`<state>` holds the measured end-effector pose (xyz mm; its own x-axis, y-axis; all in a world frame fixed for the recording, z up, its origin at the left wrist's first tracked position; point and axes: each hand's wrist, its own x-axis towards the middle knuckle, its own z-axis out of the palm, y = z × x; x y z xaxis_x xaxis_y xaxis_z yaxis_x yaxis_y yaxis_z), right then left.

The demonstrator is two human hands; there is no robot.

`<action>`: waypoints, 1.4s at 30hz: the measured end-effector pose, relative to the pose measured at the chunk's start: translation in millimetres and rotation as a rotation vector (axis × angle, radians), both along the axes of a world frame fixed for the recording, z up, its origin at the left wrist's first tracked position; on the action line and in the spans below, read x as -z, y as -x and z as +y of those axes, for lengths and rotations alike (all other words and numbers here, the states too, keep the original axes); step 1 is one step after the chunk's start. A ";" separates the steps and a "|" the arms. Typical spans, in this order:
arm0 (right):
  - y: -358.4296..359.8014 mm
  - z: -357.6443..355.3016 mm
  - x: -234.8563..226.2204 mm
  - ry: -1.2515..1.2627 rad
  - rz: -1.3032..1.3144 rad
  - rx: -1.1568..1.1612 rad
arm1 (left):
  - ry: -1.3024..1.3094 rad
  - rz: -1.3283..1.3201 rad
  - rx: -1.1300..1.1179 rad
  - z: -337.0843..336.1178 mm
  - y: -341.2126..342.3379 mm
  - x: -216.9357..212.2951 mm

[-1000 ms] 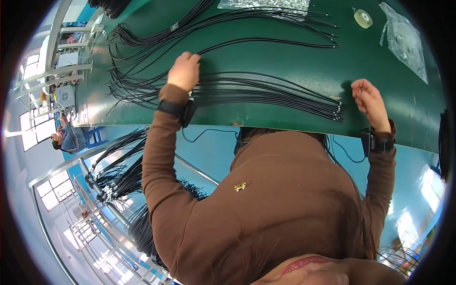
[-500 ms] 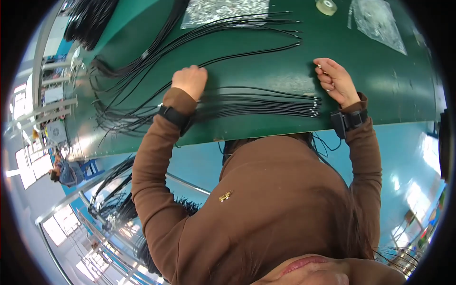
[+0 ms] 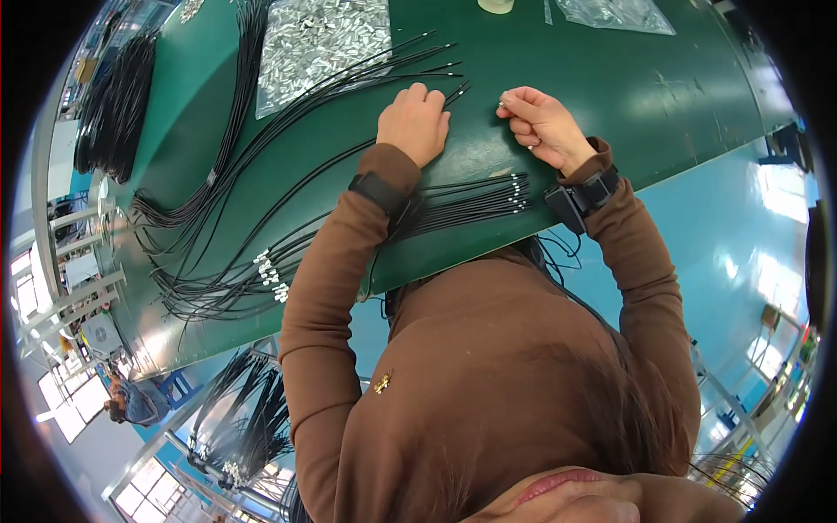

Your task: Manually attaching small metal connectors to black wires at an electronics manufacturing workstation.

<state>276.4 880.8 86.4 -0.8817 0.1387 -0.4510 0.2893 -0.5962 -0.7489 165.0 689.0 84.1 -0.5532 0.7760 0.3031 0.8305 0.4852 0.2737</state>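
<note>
My left hand (image 3: 413,126) is closed, fingers curled down over a black cable (image 3: 307,179) close to its end. That cable's tips poke out just beyond the fingers. To its right, my right hand (image 3: 542,129) pinches a small pale metal piece (image 3: 503,105) between thumb and forefinger; the other fingers are curled, with another pale bit showing near them. Between my hands and the table's near edge lies a row of black cables (image 3: 471,200) with white-tipped ends lined up. More loose black cables (image 3: 327,94) fan out beyond my left hand.
A clear bag of small silver pieces (image 3: 323,54) lies at the far side of the green table (image 3: 610,122). Beyond my right hand are a tape roll (image 3: 495,4) and a plastic bag (image 3: 615,14). White connectors (image 3: 270,277) and a thick cable bundle (image 3: 118,109) are at left.
My left hand has slid right and away along the cable toward its end. The view has shifted, and both hands are now closer together. The right hand keeps its pinch.
</note>
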 end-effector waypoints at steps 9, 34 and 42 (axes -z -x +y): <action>4.1 -1.3 4.3 0.053 0.012 0.021 | -0.009 -0.016 -0.029 11.2 1.8 10.0; -5.0 -9.2 0.4 -0.097 0.062 -0.107 | -0.352 -0.376 0.104 3.1 -32.4 -7.4; -2.5 -21.2 -0.7 -0.048 0.013 -0.216 | -0.414 -0.440 0.067 6.7 -37.5 -14.4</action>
<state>278.9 859.6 87.1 -0.8989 -0.0330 -0.4368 0.3967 -0.4845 -0.7797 202.6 695.6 98.5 -0.6492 0.6797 0.3414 0.6216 0.2156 0.7531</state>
